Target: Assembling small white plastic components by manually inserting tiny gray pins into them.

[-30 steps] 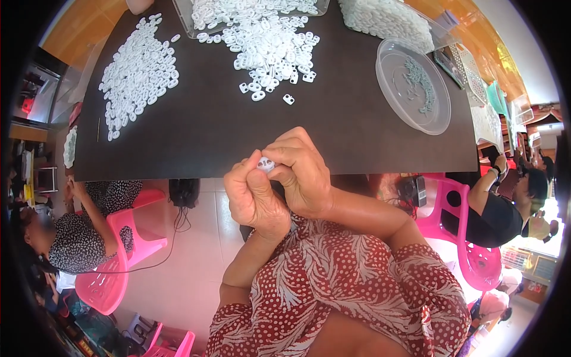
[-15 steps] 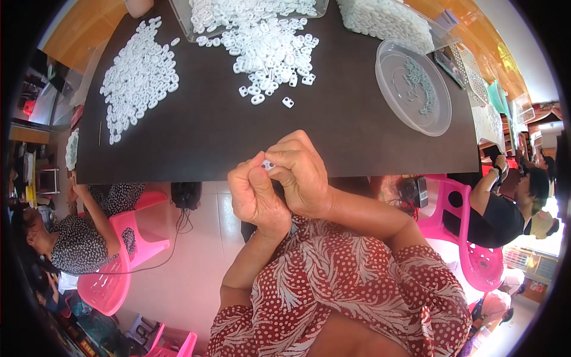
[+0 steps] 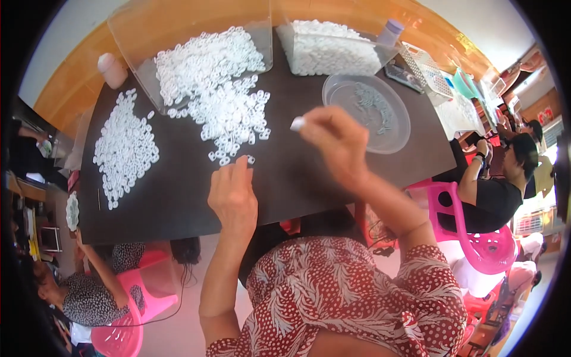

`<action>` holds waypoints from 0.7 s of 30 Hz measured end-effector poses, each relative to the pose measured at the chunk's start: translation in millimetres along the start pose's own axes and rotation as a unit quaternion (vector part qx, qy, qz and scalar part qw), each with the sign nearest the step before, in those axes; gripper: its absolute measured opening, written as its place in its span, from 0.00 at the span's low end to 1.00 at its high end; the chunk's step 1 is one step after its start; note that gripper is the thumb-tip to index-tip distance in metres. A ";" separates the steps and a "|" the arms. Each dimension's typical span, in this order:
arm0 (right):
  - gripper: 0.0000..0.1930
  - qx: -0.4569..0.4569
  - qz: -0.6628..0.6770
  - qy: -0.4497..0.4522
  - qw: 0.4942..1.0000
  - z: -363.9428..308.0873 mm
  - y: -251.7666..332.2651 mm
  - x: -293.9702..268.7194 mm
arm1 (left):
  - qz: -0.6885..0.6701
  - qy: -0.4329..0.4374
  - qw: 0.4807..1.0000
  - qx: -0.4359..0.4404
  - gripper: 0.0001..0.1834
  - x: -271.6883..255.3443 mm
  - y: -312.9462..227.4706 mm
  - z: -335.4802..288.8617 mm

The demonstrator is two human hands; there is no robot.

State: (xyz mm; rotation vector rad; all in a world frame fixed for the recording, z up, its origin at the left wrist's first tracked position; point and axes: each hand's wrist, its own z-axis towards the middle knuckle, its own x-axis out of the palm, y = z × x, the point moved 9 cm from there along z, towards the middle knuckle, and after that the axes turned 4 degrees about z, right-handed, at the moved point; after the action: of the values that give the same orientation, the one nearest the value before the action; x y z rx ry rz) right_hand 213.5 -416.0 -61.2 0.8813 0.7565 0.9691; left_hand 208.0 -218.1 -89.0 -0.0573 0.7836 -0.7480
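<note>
My dark brown table (image 3: pixel 285 190) carries a loose heap of white two-holed plastic pieces (image 3: pixel 235 116). Directly beyond this heap I have a clear plastic bin (image 3: pixel 141 59), more pieces spread from its mouth down into the heap. Left of the heap lies a separate long pile of similar pieces (image 3: pixel 126 149); farther left and beyond is a pale pink bottle (image 3: pixel 112 70). One single piece (image 3: pixel 251 159) sits on my side of the heap. Right of it rests a shallow round clear tray (image 3: pixel 397 141); beyond, to the right, a second filled bin (image 3: pixel 286 46).
</note>
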 end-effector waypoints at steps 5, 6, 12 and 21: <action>0.05 -0.189 -0.188 -0.071 0.961 90.5 41.3 -49.6 | 0.074 0.113 0.991 0.017 0.10 40.3 7.0 0.6; 0.06 -0.215 -0.215 -0.082 0.949 110.2 41.8 -59.6 | 0.073 0.104 0.992 0.029 0.09 41.2 5.5 2.1; 0.08 -0.141 -0.286 -0.083 0.944 208.0 -12.0 -108.0 | 0.074 0.096 0.991 0.054 0.06 48.3 -2.2 2.6; 0.06 -0.329 -0.334 -0.006 0.884 101.7 39.7 -39.8 | -0.395 0.133 0.803 -0.427 0.06 32.4 59.2 -27.2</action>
State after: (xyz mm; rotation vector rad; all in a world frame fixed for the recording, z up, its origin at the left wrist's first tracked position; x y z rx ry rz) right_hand 270.5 -469.2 25.0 0.0051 0.5905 0.5253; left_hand 240.1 -188.4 -147.1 -1.1859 1.3491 -1.1411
